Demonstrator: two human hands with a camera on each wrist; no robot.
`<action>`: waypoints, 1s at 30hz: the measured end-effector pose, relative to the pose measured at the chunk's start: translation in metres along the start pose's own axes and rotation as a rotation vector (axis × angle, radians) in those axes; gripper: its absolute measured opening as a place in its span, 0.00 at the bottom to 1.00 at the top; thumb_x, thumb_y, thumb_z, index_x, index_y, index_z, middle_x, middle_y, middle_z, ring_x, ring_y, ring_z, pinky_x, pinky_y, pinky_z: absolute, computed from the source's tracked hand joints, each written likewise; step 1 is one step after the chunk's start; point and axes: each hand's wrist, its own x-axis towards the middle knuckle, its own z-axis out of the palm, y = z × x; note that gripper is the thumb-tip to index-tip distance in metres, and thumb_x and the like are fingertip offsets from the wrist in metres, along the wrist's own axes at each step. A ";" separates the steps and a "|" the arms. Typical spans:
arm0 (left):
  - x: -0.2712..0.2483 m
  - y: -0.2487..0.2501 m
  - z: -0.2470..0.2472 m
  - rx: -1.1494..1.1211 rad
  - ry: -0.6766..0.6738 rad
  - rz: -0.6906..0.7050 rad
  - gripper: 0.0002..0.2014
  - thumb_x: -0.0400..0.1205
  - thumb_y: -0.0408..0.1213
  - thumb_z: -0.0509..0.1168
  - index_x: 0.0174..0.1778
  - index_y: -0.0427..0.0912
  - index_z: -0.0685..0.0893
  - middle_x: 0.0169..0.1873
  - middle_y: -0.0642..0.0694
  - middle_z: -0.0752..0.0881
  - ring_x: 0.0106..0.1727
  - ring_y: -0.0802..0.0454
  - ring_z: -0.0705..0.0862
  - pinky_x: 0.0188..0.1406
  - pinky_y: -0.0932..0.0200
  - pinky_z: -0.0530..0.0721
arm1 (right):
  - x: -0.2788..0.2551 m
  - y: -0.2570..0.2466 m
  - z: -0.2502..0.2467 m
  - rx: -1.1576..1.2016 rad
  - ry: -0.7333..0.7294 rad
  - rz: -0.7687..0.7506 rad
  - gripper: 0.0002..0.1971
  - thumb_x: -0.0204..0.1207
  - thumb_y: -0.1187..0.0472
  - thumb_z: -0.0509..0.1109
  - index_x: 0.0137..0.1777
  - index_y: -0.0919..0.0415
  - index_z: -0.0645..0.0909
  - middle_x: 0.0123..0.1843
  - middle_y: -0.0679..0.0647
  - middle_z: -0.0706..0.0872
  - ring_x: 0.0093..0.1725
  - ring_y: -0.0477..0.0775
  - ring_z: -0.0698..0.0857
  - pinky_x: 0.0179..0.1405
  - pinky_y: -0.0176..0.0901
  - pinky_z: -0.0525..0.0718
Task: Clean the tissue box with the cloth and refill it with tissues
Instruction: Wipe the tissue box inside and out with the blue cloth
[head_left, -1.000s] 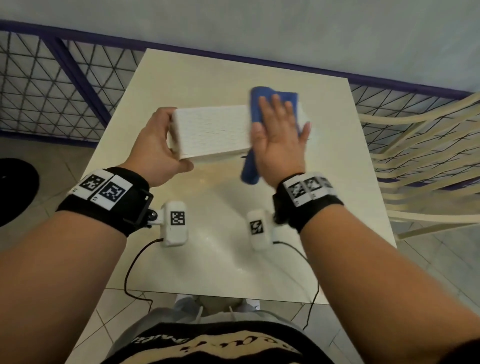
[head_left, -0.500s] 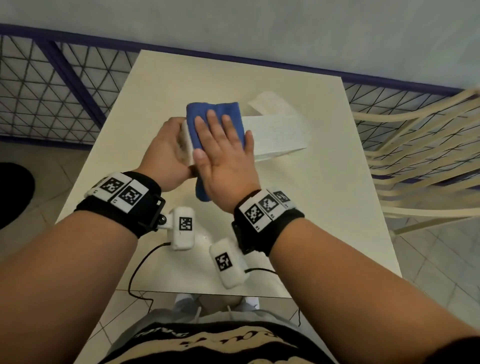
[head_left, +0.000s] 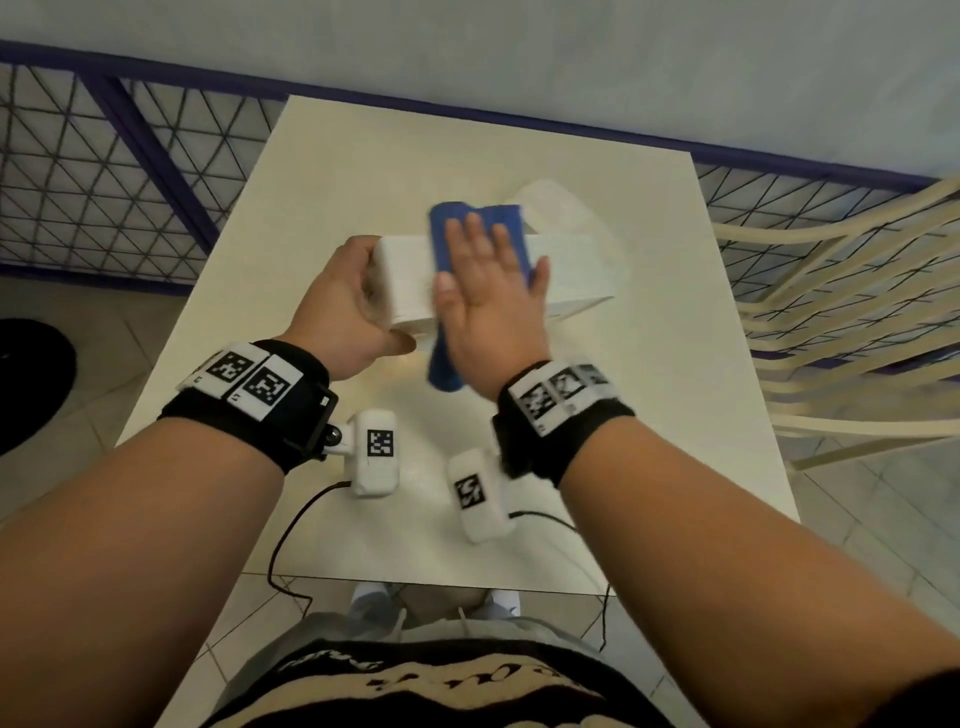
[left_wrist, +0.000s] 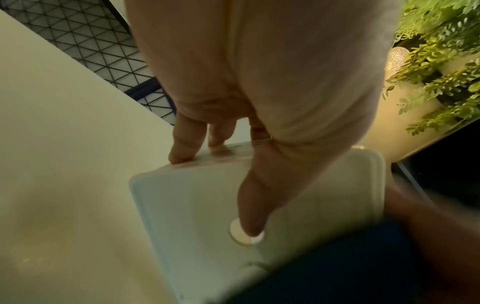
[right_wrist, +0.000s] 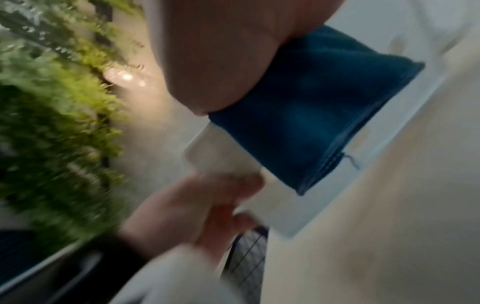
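Note:
A white tissue box (head_left: 571, 273) lies lengthwise on the cream table (head_left: 363, 171). My left hand (head_left: 345, 306) grips its left end, thumb on the near face and fingers over the far edge; in the left wrist view the thumb lies across the box (left_wrist: 197, 205). A folded blue cloth (head_left: 447, 358) drapes over the box's middle and hangs down its near side. My right hand (head_left: 488, 291) presses flat on the cloth with fingers straight. The cloth (right_wrist: 324, 115) shows under the palm in the right wrist view. A white tissue pack (head_left: 550, 202) lies behind the box.
A cream slatted chair (head_left: 857, 322) stands at the table's right. A purple-framed mesh railing (head_left: 119, 156) runs behind and to the left. Green foliage (left_wrist: 446, 67) hangs nearby. Wrist camera cables trail over the table's near edge.
My right hand slid the cloth from the box's right end to its left end, then back toward the middle. The left hand kept its grip on the box's left end.

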 end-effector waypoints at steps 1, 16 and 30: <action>0.002 0.001 0.002 -0.043 -0.007 -0.002 0.34 0.66 0.28 0.79 0.65 0.42 0.71 0.53 0.49 0.81 0.47 0.64 0.81 0.40 0.74 0.77 | -0.005 -0.015 0.003 -0.028 -0.018 -0.075 0.27 0.86 0.47 0.45 0.84 0.47 0.50 0.87 0.46 0.50 0.86 0.51 0.46 0.80 0.65 0.34; -0.003 0.002 -0.002 0.020 -0.029 -0.013 0.40 0.61 0.26 0.81 0.67 0.46 0.71 0.58 0.49 0.79 0.49 0.66 0.78 0.44 0.74 0.76 | -0.004 0.016 -0.002 0.010 -0.010 -0.032 0.25 0.87 0.48 0.44 0.84 0.45 0.52 0.86 0.43 0.51 0.86 0.49 0.46 0.80 0.64 0.34; -0.003 -0.018 -0.038 -0.296 -0.090 -0.046 0.42 0.62 0.10 0.74 0.59 0.61 0.73 0.58 0.65 0.81 0.67 0.59 0.78 0.51 0.58 0.84 | 0.004 0.098 -0.042 -0.155 -0.106 0.017 0.59 0.58 0.31 0.73 0.84 0.44 0.43 0.86 0.47 0.50 0.85 0.56 0.49 0.77 0.74 0.43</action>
